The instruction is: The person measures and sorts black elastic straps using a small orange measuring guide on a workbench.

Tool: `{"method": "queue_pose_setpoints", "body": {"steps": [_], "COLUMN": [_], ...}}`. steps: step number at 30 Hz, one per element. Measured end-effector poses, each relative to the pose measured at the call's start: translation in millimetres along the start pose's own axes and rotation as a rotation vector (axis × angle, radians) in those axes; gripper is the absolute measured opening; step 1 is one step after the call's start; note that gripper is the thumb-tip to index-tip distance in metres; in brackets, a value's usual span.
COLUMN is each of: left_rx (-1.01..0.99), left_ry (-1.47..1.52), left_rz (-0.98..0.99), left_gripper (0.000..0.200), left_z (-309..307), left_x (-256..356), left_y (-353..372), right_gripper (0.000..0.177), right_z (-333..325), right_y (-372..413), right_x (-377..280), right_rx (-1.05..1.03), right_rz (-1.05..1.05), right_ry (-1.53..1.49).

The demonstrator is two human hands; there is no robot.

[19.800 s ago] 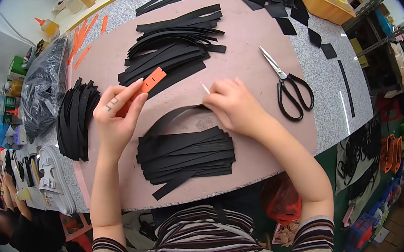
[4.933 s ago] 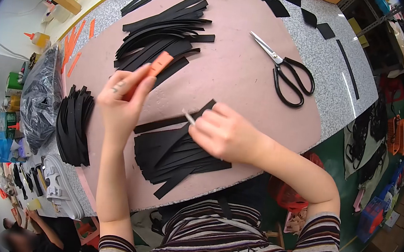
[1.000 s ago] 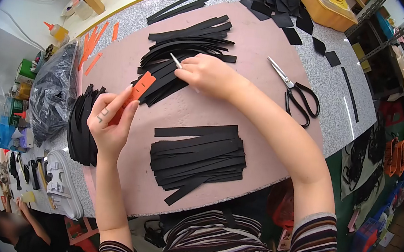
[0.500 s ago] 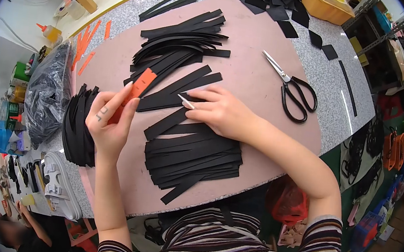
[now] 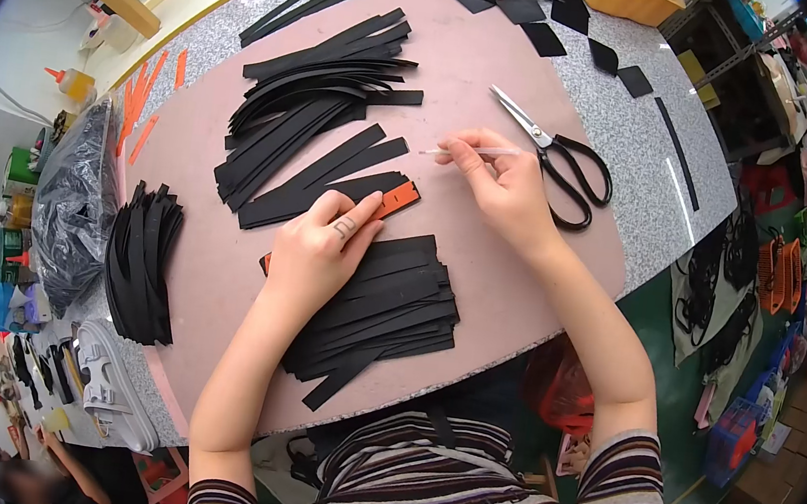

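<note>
My left hand (image 5: 318, 247) presses an orange marking template (image 5: 398, 199) with small slits onto a black strip, fingers together on it; part of the template is hidden under the hand. To the right, my right hand (image 5: 509, 193) is closed around a slim whitish pen (image 5: 493, 150), its tip pointing left just above the mat. Below my left hand lies a stack of black strips (image 5: 387, 305). A few loose black strips (image 5: 333, 168) fan out above it, and a larger pile of black strips (image 5: 329, 77) sits farther up.
Scissors (image 5: 561, 161) with black handles lie on the pink mat (image 5: 223, 331), right of my right hand. A bundle of black strips (image 5: 142, 265) is at the left edge, near a dark plastic bag (image 5: 77, 202). Black squares (image 5: 541, 37) and orange strips (image 5: 148, 95) lie farther off.
My left hand has brought the orange template down and right, from above the mat onto a black strip. My right hand, with the pen, has moved up and right, away from the strips.
</note>
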State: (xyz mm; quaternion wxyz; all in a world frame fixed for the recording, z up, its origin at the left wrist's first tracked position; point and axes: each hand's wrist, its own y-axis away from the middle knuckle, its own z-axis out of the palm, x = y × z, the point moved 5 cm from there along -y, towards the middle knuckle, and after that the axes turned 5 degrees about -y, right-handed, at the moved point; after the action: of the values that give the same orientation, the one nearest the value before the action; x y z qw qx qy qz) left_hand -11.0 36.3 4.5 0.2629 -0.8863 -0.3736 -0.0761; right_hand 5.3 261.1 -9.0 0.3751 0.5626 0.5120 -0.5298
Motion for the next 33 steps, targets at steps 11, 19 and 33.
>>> {"method": "queue_pose_setpoints", "body": {"steps": [11,19,33], "left_rx": [0.054,0.046,0.272], "left_ry": [-0.038,-0.004,0.253], "left_rz": [0.114,0.110,-0.329], "left_gripper": [0.027,0.027,0.026], "left_z": [2.6,3.7,-61.0], "left_x": [2.0,0.0,-51.8], "left_y": [-0.8,-1.5,-1.7], "right_gripper": [0.018,0.017,0.023], "right_z": [42.0,46.7,72.5], "right_y": [15.3,16.2,20.4], "right_x": [-20.9,-22.4,-26.0], "right_rx": [-0.136,-0.127,-0.389], "right_rz": [-0.530,-0.559,-0.936], "right_ry": [0.230,0.202,0.724]}}
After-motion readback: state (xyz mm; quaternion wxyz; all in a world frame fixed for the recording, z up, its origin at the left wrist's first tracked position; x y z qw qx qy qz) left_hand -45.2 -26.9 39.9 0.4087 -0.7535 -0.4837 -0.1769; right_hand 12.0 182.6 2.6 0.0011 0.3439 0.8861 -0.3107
